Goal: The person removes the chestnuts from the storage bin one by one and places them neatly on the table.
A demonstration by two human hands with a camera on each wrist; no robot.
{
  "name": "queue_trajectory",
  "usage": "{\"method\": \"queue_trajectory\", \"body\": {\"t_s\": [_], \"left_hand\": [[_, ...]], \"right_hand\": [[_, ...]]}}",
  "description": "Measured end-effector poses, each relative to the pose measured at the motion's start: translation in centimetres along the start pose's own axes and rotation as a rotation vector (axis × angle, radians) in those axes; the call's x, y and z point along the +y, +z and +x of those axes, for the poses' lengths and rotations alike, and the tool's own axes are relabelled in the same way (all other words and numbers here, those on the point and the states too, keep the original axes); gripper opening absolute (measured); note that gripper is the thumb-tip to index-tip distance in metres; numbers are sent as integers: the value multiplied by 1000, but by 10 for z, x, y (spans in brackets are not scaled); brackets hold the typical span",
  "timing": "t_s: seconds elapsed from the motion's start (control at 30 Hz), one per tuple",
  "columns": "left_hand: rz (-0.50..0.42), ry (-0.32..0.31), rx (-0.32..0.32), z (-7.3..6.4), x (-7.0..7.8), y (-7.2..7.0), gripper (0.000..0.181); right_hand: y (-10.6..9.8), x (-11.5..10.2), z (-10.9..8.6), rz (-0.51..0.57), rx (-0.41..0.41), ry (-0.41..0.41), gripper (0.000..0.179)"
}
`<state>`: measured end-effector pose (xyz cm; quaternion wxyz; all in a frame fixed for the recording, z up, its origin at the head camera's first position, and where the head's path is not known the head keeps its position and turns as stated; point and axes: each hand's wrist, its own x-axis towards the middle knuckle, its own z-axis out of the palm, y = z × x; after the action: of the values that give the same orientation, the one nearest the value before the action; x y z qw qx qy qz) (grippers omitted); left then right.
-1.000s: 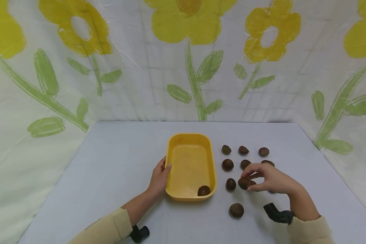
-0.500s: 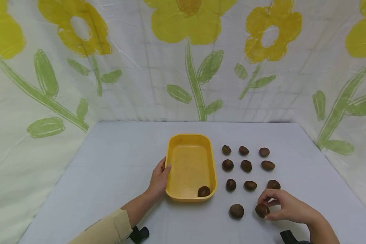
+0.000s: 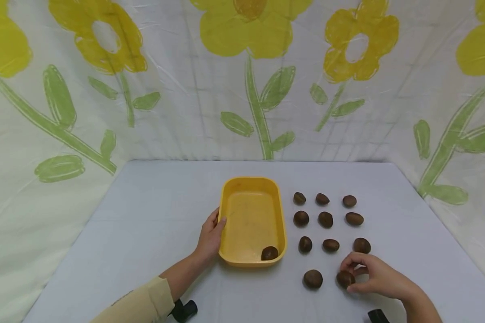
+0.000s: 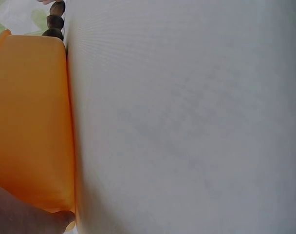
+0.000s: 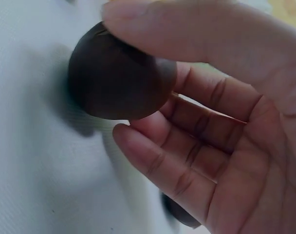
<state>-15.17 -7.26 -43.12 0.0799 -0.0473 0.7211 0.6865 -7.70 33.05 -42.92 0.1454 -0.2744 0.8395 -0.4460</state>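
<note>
My right hand (image 3: 376, 276) pinches a brown chestnut (image 3: 345, 279) between thumb and fingers, low over the white table at the front right. The right wrist view shows this chestnut (image 5: 116, 78) large, its shadow on the cloth beside it. My left hand (image 3: 210, 235) grips the left rim of a yellow tray (image 3: 250, 179), thumb over the edge. One chestnut (image 3: 269, 253) lies in the tray's front right corner. In the left wrist view, the tray's outer wall (image 4: 31, 117) stands on the table with part of my left hand (image 4: 28, 214) at its lower end.
Right of the tray, several chestnuts (image 3: 325, 219) lie in rows of three. A single chestnut (image 3: 313, 279) lies in the front row, left of my right hand. A white table (image 3: 165, 193) spreads beneath, backed by a flower-painted curtain (image 3: 178, 89).
My right hand has carried a chestnut from the third row toward the front right, low beside the front chestnut. Over the last half second it barely moves. Left hand and tray stay put.
</note>
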Motion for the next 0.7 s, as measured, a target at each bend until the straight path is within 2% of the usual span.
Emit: {"method": "queue_trajectory", "body": {"t_s": [0.2, 0.47, 0.7], "left_hand": [[2, 13, -2, -1, 0, 0, 49], [15, 13, 5, 1, -1, -1, 49], [18, -2, 8, 1, -1, 0, 49]], "right_hand": [[3, 0, 5, -11, 12, 3, 25], [4, 4, 7, 62, -23, -27, 24], [3, 9, 5, 101, -27, -1, 24]]}}
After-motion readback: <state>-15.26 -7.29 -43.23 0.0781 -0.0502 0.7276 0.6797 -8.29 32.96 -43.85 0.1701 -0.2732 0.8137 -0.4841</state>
